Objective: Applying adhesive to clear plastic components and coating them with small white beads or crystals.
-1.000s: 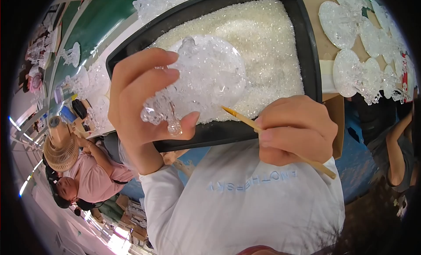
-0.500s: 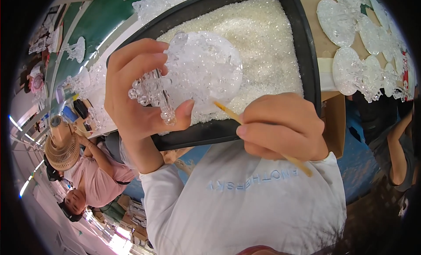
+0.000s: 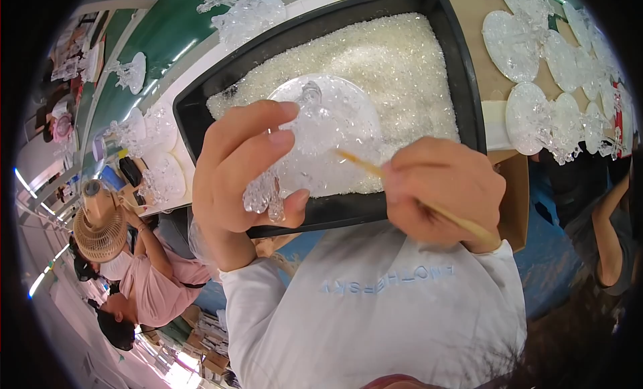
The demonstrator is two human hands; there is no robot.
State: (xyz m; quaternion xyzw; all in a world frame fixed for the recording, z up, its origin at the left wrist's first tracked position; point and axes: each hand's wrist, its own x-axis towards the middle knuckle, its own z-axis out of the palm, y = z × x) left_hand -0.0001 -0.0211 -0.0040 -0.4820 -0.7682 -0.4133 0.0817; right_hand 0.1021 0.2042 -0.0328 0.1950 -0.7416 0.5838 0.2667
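My left hand grips a clear plastic ornament with a round disc base, its fingers curled around the knobbly transparent figure on it. The disc hangs over a black tray of glittering whitish granules. My right hand pinches a slim yellowish paintbrush. The brush's tip lies over the lower middle of the disc; whether it touches the surface, I cannot tell. My left fingers and palm hide part of the figure.
More clear disc-based ornaments stand on the brown surface at right, others beyond the tray and at left. A cardboard box sits below the tray's right side. A person in pink is near a fan at left.
My left hand has moved right and slightly down with the ornament, turning it so the figure is more hidden. The brush has shifted slightly right. The person in pink has turned their head.
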